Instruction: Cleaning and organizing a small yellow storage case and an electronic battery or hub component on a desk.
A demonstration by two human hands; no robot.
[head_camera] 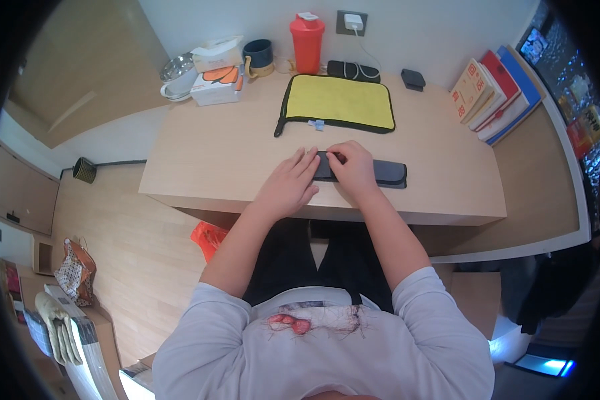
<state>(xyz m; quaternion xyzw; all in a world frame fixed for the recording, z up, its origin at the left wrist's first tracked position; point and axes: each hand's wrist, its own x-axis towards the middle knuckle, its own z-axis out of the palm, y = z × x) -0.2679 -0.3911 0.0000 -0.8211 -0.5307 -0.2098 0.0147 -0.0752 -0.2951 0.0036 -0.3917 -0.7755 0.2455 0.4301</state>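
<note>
A folded grey cloth with black edging (391, 173) lies in a narrow strip near the front of the wooden desk. My left hand (291, 184) rests flat at its left end, fingertips on or beside the edge. My right hand (352, 167) is over the strip, thumb and index finger pinched together at its upper edge; whether they grip the fabric cannot be told. Behind my hands a yellow cloth with black edging (338, 102) lies spread flat, with a hanging loop at its lower left corner and a small tag on its near edge.
Along the back of the desk (215, 150) stand a metal pot (177, 75), tissue boxes (216, 86), a dark mug (258, 56), a red shaker bottle (307, 45), a black case with a white cable (352, 71) and a small dark case (413, 80). Books (500, 95) lean at the right.
</note>
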